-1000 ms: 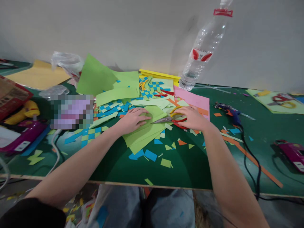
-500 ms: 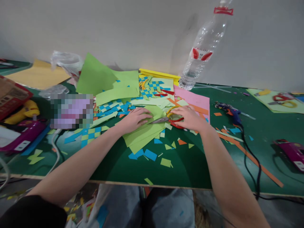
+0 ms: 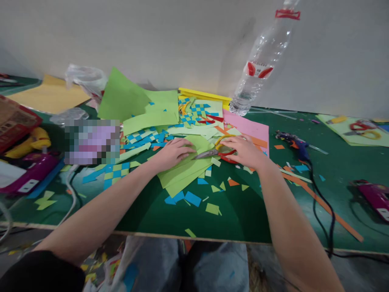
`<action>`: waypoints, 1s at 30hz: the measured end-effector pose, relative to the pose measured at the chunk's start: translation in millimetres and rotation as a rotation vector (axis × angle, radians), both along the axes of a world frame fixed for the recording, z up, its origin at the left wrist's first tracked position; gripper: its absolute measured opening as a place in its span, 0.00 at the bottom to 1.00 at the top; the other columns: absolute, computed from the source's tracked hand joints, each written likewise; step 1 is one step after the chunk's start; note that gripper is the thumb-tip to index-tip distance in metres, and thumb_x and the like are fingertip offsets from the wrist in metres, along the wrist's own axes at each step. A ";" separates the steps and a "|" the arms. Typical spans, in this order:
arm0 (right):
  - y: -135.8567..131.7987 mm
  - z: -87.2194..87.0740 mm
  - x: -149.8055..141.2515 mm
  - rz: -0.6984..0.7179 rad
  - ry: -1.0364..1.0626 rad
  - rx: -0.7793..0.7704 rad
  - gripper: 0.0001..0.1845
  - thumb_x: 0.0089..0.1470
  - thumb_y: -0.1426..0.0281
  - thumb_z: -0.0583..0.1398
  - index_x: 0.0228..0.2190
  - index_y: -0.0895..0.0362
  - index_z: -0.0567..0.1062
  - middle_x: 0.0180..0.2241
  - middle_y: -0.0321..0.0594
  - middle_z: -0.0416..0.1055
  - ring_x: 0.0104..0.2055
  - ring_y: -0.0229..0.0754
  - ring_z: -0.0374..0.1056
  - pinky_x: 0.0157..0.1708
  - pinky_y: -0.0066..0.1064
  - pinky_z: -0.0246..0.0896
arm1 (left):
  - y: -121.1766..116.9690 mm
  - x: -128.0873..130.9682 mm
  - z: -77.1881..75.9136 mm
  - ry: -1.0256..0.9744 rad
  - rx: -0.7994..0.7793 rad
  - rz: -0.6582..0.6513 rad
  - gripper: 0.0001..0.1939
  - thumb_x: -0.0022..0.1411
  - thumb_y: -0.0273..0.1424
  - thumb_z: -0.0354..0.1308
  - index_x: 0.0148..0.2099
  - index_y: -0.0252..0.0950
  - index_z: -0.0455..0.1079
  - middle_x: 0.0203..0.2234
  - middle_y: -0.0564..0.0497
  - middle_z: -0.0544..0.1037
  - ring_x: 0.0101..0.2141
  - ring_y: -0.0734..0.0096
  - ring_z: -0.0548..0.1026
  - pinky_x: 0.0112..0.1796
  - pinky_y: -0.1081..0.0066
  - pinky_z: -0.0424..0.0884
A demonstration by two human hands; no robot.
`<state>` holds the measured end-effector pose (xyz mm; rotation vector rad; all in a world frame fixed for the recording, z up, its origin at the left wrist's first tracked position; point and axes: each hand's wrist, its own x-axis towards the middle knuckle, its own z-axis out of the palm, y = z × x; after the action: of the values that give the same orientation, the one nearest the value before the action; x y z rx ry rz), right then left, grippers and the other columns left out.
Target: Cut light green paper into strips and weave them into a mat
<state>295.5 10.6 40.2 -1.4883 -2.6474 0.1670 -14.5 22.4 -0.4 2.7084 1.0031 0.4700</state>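
My left hand [image 3: 172, 154] lies flat, fingers stretched, on a stack of light green paper sheets [image 3: 185, 172] in the middle of the green table [image 3: 237, 211]. My right hand [image 3: 244, 151] rests over the red and yellow handles of a pair of scissors [image 3: 216, 153], fingers curled on them. The scissor blades point left toward my left hand's fingertips, lying on the green sheets. Woven blue and green paper strips [image 3: 194, 113] lie just behind both hands.
A clear plastic bottle [image 3: 261, 65] stands at the back by the wall. A pink sheet [image 3: 252, 127], a blue glue gun [image 3: 296, 146] with black cord, a second pair of scissors [image 3: 363, 127], purple devices [image 3: 375, 196] and scattered paper scraps [image 3: 212, 209] surround the work.
My right hand has shifted slightly left over the scissor handles. My left hand stays on the green sheets.
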 end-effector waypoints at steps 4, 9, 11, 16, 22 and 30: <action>1.5 -2.4 0.8 0.010 0.001 0.021 0.23 0.57 0.69 0.57 0.54 0.49 0.73 0.56 0.40 0.70 0.58 0.52 0.63 0.62 0.54 0.49 | 2.0 -1.7 -2.2 0.010 -0.004 0.009 0.18 0.71 0.29 0.46 0.56 0.43 0.72 0.56 0.48 0.70 0.58 0.58 0.63 0.58 0.51 0.59; 2.5 -4.2 3.0 0.014 0.012 0.037 0.23 0.56 0.69 0.57 0.54 0.48 0.73 0.56 0.41 0.69 0.58 0.52 0.63 0.61 0.54 0.51 | 2.7 -2.5 -3.2 0.003 -0.013 0.011 0.17 0.70 0.29 0.48 0.56 0.43 0.73 0.56 0.48 0.70 0.58 0.58 0.63 0.58 0.51 0.60; 2.9 -4.3 4.0 0.008 0.013 0.029 0.24 0.56 0.70 0.57 0.54 0.49 0.72 0.57 0.42 0.69 0.59 0.53 0.63 0.61 0.54 0.50 | 2.5 -2.5 -3.2 0.004 -0.014 0.013 0.17 0.70 0.29 0.49 0.56 0.43 0.73 0.56 0.48 0.70 0.58 0.58 0.63 0.58 0.51 0.60; 4.2 -5.7 4.2 0.004 0.031 0.015 0.24 0.55 0.70 0.58 0.55 0.49 0.72 0.57 0.40 0.69 0.59 0.52 0.62 0.62 0.54 0.49 | 2.0 -2.0 -2.7 0.018 -0.011 0.015 0.17 0.70 0.28 0.48 0.56 0.44 0.72 0.56 0.49 0.70 0.58 0.59 0.64 0.57 0.51 0.60; 5.8 -12.3 1.3 0.008 0.046 0.001 0.24 0.56 0.69 0.58 0.55 0.46 0.71 0.57 0.37 0.68 0.58 0.52 0.62 0.60 0.52 0.53 | 1.5 -1.2 -1.4 0.028 -0.008 0.015 0.17 0.70 0.28 0.48 0.56 0.42 0.72 0.56 0.48 0.70 0.57 0.58 0.64 0.57 0.51 0.61; 7.9 -15.8 4.8 0.020 0.053 -0.015 0.25 0.56 0.70 0.58 0.55 0.45 0.71 0.57 0.37 0.69 0.59 0.53 0.61 0.58 0.53 0.55 | 2.4 -1.5 -1.2 0.031 -0.030 0.024 0.17 0.71 0.30 0.47 0.56 0.43 0.73 0.57 0.47 0.70 0.58 0.57 0.64 0.57 0.50 0.60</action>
<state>300.4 18.5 24.4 -1.4421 -2.6259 0.2250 -16.0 24.9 -1.6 2.6874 1.0438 0.4148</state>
